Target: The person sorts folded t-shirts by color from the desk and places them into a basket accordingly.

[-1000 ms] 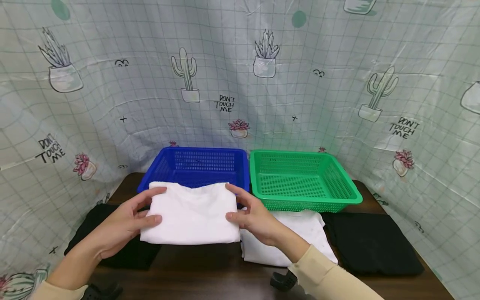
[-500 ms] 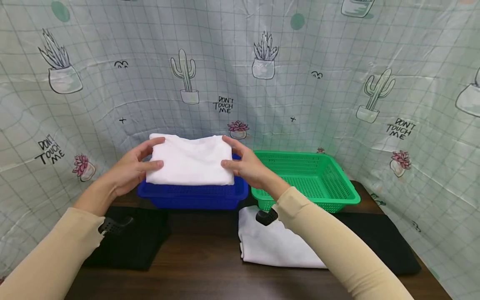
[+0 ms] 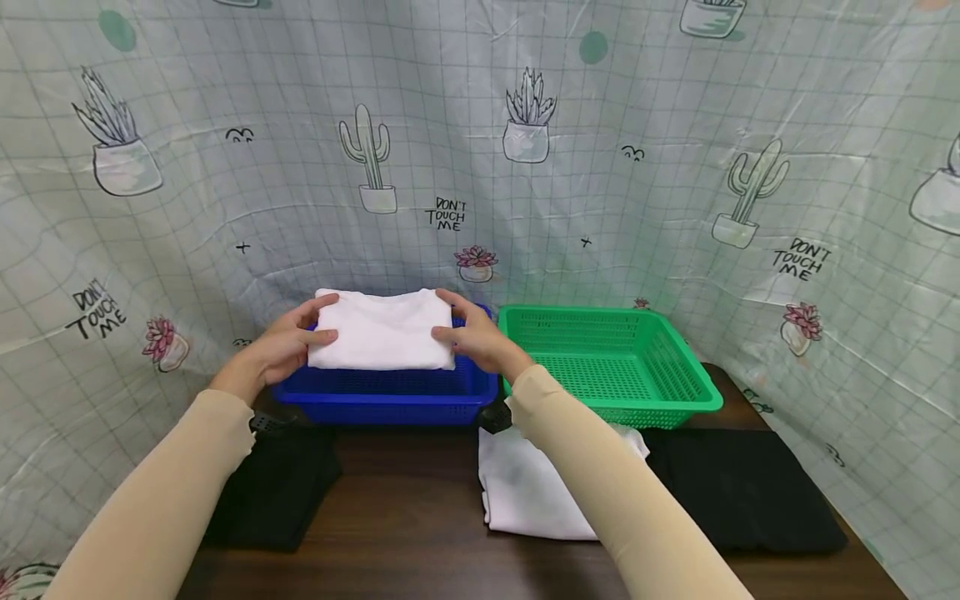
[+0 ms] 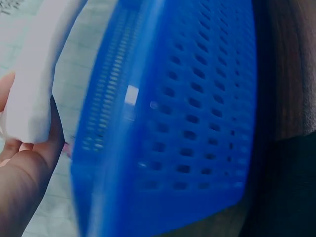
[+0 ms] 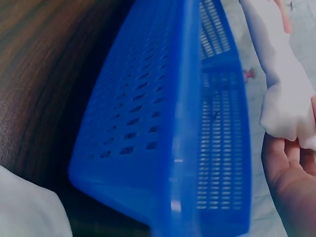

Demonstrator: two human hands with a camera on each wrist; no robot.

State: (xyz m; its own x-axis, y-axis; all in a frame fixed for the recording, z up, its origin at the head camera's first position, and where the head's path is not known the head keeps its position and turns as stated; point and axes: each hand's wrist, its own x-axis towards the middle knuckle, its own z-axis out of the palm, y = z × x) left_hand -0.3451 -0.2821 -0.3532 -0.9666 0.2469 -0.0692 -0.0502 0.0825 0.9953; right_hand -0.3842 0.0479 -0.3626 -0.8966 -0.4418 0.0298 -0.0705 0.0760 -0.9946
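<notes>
A folded white garment (image 3: 382, 332), perhaps a T-shirt, is held up over the blue basket (image 3: 386, 410) in the head view. My left hand (image 3: 288, 343) grips its left edge, thumb on the near face. On the opposite edge my right hand (image 3: 480, 335) pinches it the same way. Both wrist views show the white cloth (image 4: 37, 74) above the basket's rim, apart from it. Much of the basket's inside is hidden behind the garment.
To the right stands a green basket (image 3: 592, 375). Before it lies another folded white cloth (image 3: 525, 492), partly under my right forearm. Folded black cloths lie at the right (image 3: 750, 492) and the left (image 3: 270, 492) on the dark wooden table (image 3: 405, 517). A printed curtain (image 3: 450, 125) hangs behind.
Both hands have carried the white garment up and forward from in front of the blue basket to above it. In the last half second it has moved farther away and its top edge has dropped slightly.
</notes>
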